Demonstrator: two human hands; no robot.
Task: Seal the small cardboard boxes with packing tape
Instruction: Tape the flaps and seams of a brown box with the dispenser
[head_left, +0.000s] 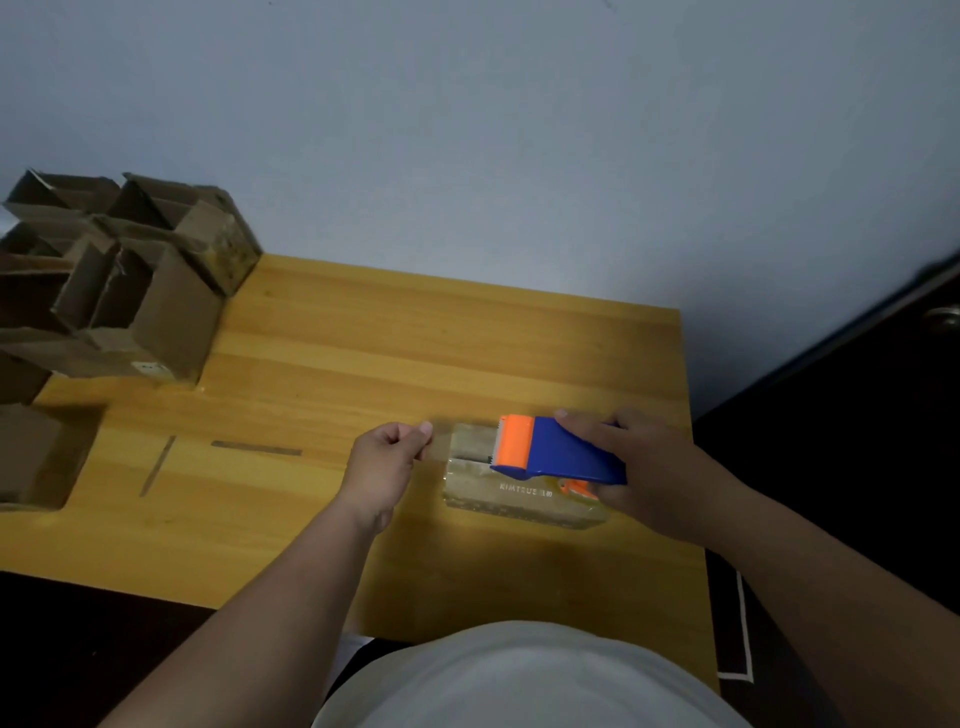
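1. Cardboard box (511, 491), small and already glossy with clear tape on its sides, lies on the wooden table (395, 332) near its right front edge, directly in front of the person.
2. Right hand (631, 457) grasps the blue-and-orange tape dispenser (558, 454), fingers wrapped round its handle; the orange cutter end rests over the top of the box.
3. Left hand (389, 457) pinches the free end of the clear tape (441, 441) between thumb and curled fingers, just left of the box, and holds the strip out from the dispenser.
4. Handling judgement: the box appears light and likely to slide on the smooth wood, so downward pressure from the dispenser should steady it. The walls are stiff at the edges but probably give at the flap seam.
5. Tape is thin, limp and sticky; hold it at the very end, taut, to avoid folding onto itself.
6. Open boxes (130, 280) stand clustered at the far left corner, well apart from the work.
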